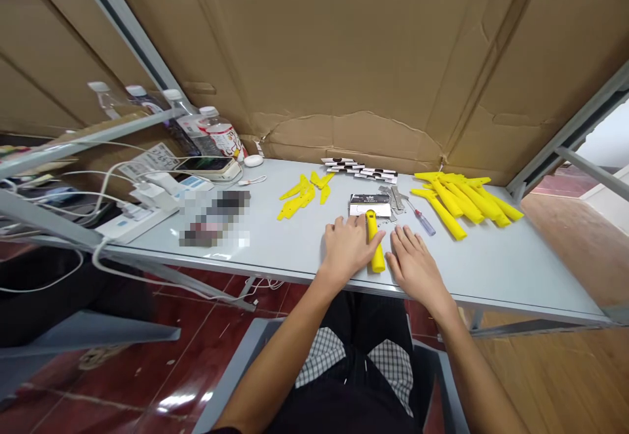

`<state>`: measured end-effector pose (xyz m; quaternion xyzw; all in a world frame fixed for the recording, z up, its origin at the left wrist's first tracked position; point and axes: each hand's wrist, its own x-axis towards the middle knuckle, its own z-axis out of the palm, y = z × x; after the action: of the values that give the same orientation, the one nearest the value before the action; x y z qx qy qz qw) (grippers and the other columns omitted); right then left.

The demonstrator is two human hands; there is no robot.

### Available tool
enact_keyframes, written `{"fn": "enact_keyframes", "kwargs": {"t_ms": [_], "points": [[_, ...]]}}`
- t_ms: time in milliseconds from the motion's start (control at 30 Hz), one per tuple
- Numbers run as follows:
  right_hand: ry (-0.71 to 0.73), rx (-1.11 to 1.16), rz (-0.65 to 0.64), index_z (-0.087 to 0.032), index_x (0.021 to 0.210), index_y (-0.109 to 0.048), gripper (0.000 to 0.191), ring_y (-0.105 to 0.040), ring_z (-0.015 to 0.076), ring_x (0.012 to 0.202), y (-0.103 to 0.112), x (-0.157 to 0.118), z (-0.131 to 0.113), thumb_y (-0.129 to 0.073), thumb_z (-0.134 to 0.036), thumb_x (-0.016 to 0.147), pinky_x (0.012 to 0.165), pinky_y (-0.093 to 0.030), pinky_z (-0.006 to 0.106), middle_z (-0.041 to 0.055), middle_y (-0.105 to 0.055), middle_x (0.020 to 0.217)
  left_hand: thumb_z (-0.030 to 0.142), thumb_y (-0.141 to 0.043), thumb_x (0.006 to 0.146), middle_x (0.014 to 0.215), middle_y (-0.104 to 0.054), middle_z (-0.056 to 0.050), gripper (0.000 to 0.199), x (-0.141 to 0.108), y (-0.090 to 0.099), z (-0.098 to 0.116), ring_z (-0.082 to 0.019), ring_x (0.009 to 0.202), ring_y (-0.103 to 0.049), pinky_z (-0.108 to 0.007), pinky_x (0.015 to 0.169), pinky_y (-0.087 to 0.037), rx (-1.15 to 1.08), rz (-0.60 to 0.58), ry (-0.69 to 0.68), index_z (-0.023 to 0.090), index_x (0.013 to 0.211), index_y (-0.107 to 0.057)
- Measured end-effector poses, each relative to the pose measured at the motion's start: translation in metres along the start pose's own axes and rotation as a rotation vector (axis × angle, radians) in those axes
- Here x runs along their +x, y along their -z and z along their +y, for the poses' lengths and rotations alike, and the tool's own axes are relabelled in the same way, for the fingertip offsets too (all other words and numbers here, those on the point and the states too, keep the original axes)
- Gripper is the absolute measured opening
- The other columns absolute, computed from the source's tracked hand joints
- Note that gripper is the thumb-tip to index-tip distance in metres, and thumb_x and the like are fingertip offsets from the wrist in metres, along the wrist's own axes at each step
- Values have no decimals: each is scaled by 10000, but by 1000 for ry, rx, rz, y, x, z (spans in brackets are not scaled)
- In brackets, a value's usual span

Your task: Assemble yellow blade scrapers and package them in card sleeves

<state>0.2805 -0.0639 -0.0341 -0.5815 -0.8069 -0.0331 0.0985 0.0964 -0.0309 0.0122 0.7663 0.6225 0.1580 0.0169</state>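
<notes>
A yellow plastic handle (374,244) lies upright-on in my view near the table's front edge, between my two hands. My left hand (346,247) rests on the table with its fingers spread, its thumb against or over the handle; it does not wrap round it. Flat on the tabletop to the right of the handle lies my right hand (415,260), fingers stretched out and holding nothing. Just beyond them is a small black-and-white box (369,206). Beside it are grey metal pieces (394,198) and a screwdriver (422,219) with a clear handle.
More yellow handles (462,201) are heaped at the right. Flat yellow pieces (299,197) lie left of centre, and black-and-white packets (361,170) at the back. A power strip (140,217), cables and bottles (223,134) crowd the left. Cardboard (344,60) walls the rear.
</notes>
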Motion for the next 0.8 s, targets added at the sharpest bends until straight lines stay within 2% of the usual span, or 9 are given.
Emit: {"fn": "enact_keyframes", "kwargs": {"t_ms": [100, 200, 300, 433, 667, 800], "points": [[0, -3, -1, -27, 1571, -445, 609, -289, 356, 1583, -1, 0, 1, -324, -365, 1079, 1284, -263, 535, 188, -358, 1676, 670, -416, 995, 1226, -725, -181, 643, 7, 2, 16, -408, 1153, -613, -554, 938, -470, 31, -10, 15, 167, 1338, -623], [2, -3, 9, -34, 1564, -458, 605, -297, 358, 1580, -2, 0, 2, -332, -372, 1079, 1279, -271, 539, 183, -369, 1672, 620, -483, 980, 1209, -721, -188, 574, 19, -1, 22, -405, 1179, -610, -529, 913, -500, 33, -31, 40, 162, 1291, -632], [14, -3, 29, -29, 1547, -479, 599, -309, 367, 1573, -4, 1, 3, -340, -377, 1080, 1272, -284, 548, 188, -370, 1671, 481, -549, 964, 1209, -715, -175, 432, 33, -5, 20, -357, 1108, -668, -450, 850, -539, 19, -64, 43, 163, 1238, -651], [16, 19, 39, -28, 1537, -492, 590, -305, 373, 1574, -5, 0, 3, -359, -374, 1079, 1270, -283, 555, 198, -381, 1664, 285, -548, 936, 1135, -736, -145, 255, 47, -9, 15, -307, 1005, -719, -394, 821, -550, 12, -76, 28, 172, 1109, -697], [13, 33, 46, -26, 1512, -520, 579, -312, 382, 1569, -2, 0, 1, -354, -375, 1080, 1270, -279, 561, 208, -407, 1650, 259, -499, 956, 1140, -708, -165, 298, 49, 0, 16, -311, 1024, -711, -402, 880, -537, -10, -14, 11, 168, 1174, -680], [11, 31, 46, -31, 1507, -524, 573, -319, 382, 1566, 0, 0, 0, -366, -375, 1077, 1266, -288, 558, 205, -411, 1648, 257, -485, 956, 1171, -665, -172, 334, 50, 14, 5, -299, 996, -698, -411, 873, -537, -29, 27, 7, 165, 1230, -653]]}}
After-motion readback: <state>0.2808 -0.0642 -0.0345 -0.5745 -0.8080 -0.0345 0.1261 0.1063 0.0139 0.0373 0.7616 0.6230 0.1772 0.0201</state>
